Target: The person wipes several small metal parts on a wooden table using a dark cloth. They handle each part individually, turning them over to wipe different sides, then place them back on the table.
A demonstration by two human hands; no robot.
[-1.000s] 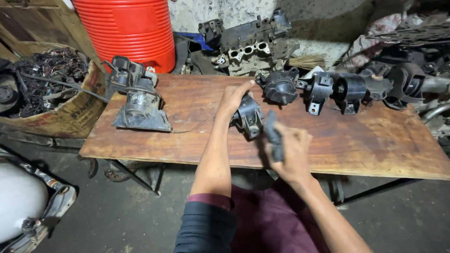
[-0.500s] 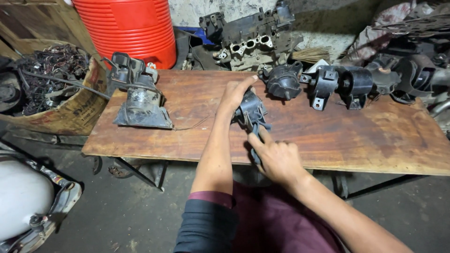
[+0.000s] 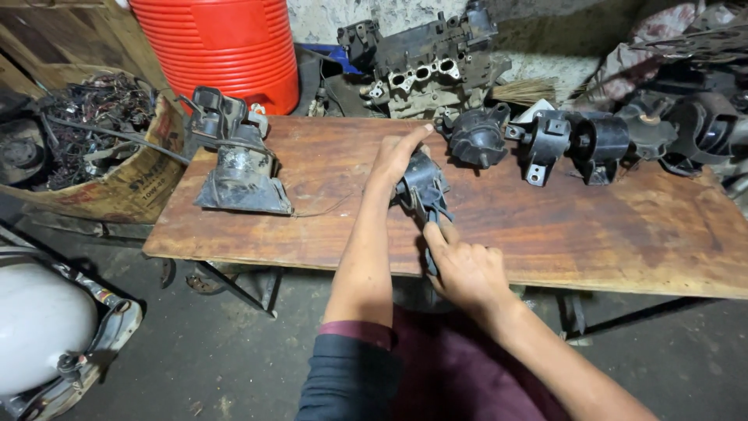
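A black engine mount (image 3: 425, 185) stands near the middle of the wooden table (image 3: 592, 234). My left hand (image 3: 396, 158) rests on its top and left side and grips it, index finger stretched out. My right hand (image 3: 464, 267) is at the table's front edge, shut on a dark tool (image 3: 433, 221) whose tip touches the front of the mount. The lower part of the tool is hidden in my palm.
A bigger grimy mount (image 3: 238, 168) sits at the table's left. Several black mounts (image 3: 545, 139) line the back right edge. Behind are a red cooler (image 3: 218, 47) and an engine block (image 3: 425, 58). A box of wires (image 3: 93, 148) stands left.
My right hand has gone from the lifted position forward and down, bringing the dark tool against the mount. My left hand has stayed on the mount.
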